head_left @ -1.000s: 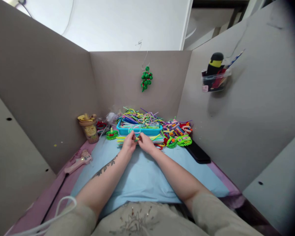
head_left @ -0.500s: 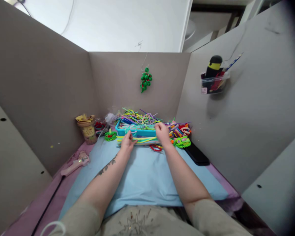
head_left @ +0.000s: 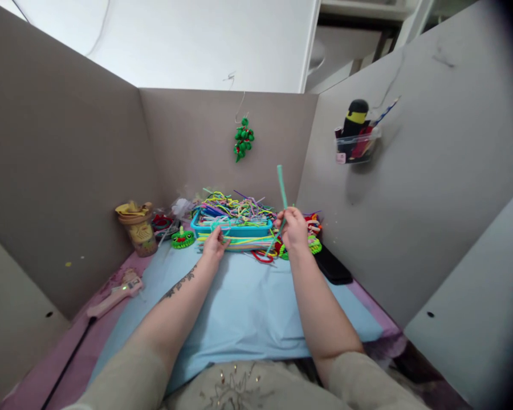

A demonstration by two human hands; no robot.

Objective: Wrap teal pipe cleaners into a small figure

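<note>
My right hand (head_left: 293,229) is closed around a teal pipe cleaner (head_left: 281,187). One end of it points up and the other slants down below the fingers. At the front left of a blue tray (head_left: 253,232), my left hand (head_left: 214,245) pinches a looped pale teal pipe cleaner (head_left: 227,224). Tangled pipe cleaners (head_left: 235,204) in many colours fill the tray. A straight bundle of pipe cleaners (head_left: 248,244) lies along its front. Red handles (head_left: 263,258), apparently of scissors, show just in front of the bundle.
Left of the tray are a green fuzzy figure (head_left: 182,238), a brown cup (head_left: 140,228) and a pink glue gun (head_left: 116,296) with a black cord. To the right lies a black flat case (head_left: 334,265). Grey panels (head_left: 188,136) enclose the table; a clear holder (head_left: 355,149) hangs on one.
My right hand has come up from the tray area, and a teal pipe cleaner now stands out of its fingers. My left hand stays at the tray's front left. The whole view has shifted slightly.
</note>
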